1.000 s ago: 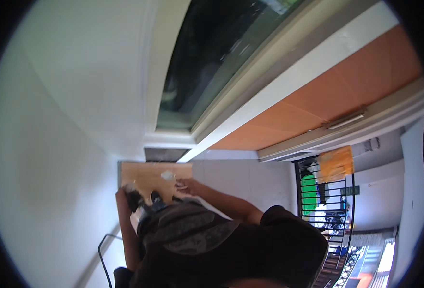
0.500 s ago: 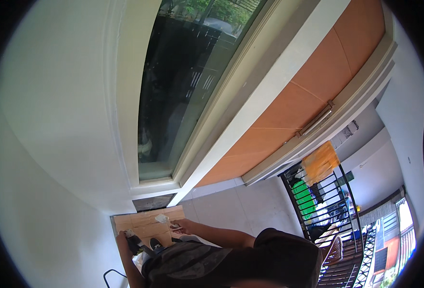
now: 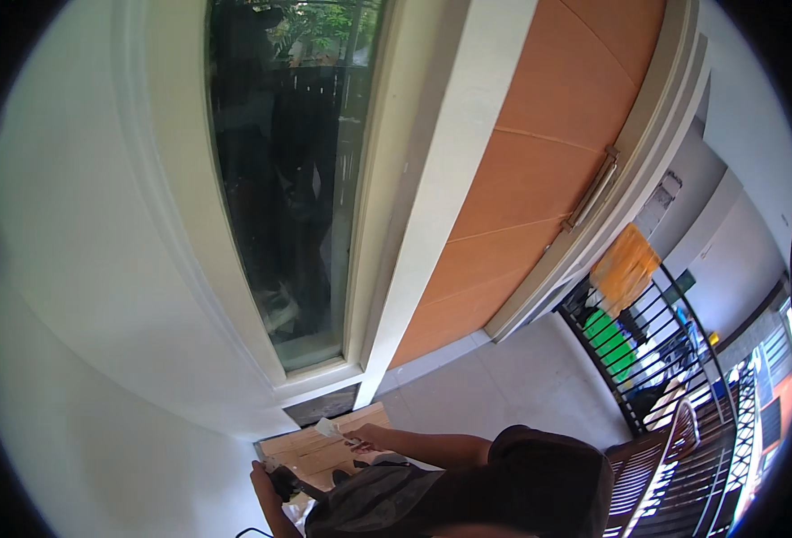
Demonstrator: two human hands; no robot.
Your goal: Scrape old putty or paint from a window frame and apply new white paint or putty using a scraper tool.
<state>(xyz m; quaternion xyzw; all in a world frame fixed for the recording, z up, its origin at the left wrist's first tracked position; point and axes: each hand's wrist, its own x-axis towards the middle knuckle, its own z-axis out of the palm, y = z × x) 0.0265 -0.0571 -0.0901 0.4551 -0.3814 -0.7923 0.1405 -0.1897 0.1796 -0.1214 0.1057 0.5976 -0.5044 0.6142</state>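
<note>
My right hand [image 3: 371, 439] is closed around the handle of a pale, flat-ended tool [image 3: 329, 428] that looks like a putty knife. Its wide end points left, over a flattened sheet of brown cardboard [image 3: 304, 455] on the floor. My left hand [image 3: 262, 477] is at the cardboard's left side by the white wall, its fingers curled at a small dark thing [image 3: 282, 483] with a whitish top. What that thing is, I cannot make out. My dark shirt [image 3: 513, 484] hides part of the cardboard and my feet.
A tall framed window [image 3: 288, 197] and an orange-brown door [image 3: 504, 224] with a metal handle [image 3: 593, 190] rise ahead. The white wall [image 3: 100, 359] runs along the left. At right stand a black railing [image 3: 629, 390] with an orange cloth [image 3: 625, 269] and a slatted chair [image 3: 652, 462].
My view has turned, so the window and door stand more upright and the cardboard has shifted right and down. Both hands stay over the cardboard, the pale tool still in the right.
</note>
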